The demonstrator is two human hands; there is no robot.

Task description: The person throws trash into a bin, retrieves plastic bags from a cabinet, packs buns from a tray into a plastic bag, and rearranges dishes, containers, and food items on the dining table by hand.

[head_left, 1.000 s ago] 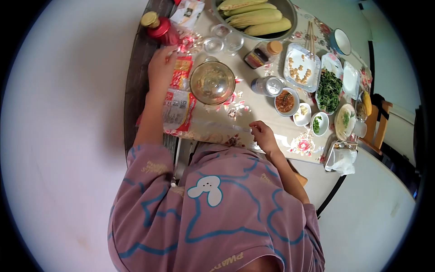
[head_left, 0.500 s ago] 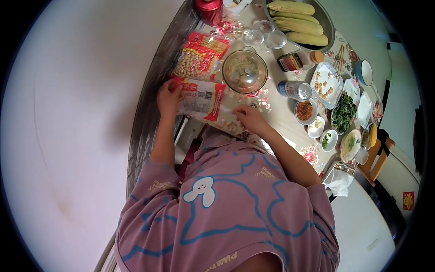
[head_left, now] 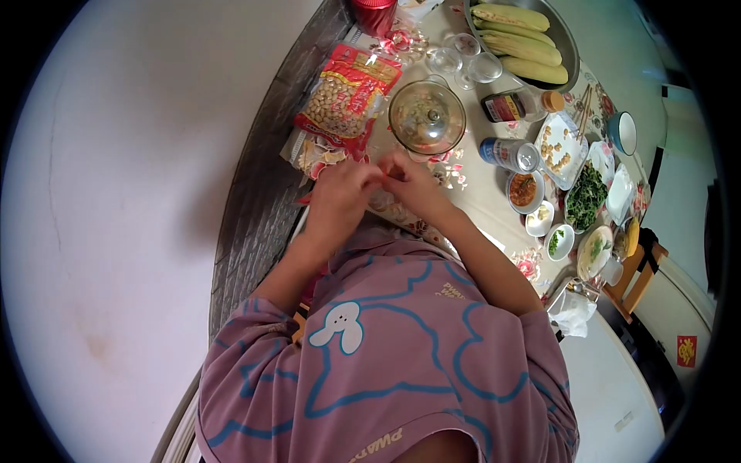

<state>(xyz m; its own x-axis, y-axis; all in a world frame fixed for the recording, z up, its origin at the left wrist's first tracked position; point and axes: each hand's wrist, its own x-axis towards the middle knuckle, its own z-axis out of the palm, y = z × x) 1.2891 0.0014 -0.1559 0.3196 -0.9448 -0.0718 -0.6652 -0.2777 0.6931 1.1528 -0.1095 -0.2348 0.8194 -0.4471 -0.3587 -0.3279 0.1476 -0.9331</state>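
Note:
My left hand [head_left: 341, 193] and my right hand [head_left: 414, 187] meet at the table's near edge, their fingers pinched together on a red packet [head_left: 305, 199]. Most of that packet is hidden under my hands; a bit of red shows at the left and between my fingertips. Just beyond my left hand lies a red bag of peanuts [head_left: 337, 100], filled and with a clear window. A glass pot with a glass lid [head_left: 427, 116] stands beyond my right hand.
Glass cups [head_left: 465, 58], a brown-capped bottle [head_left: 513, 106] and a can [head_left: 509, 154] stand past the pot. Farther right are a dish of peanuts [head_left: 557, 150], leafy greens [head_left: 587, 197], and a bowl of red sauce [head_left: 522, 190]. Corn [head_left: 525, 46] fills a metal basin.
My left hand has moved right and nearer me, bringing the packet's edge to my right hand. The packet has left its flat place below the peanut bag. The camera view has shifted.

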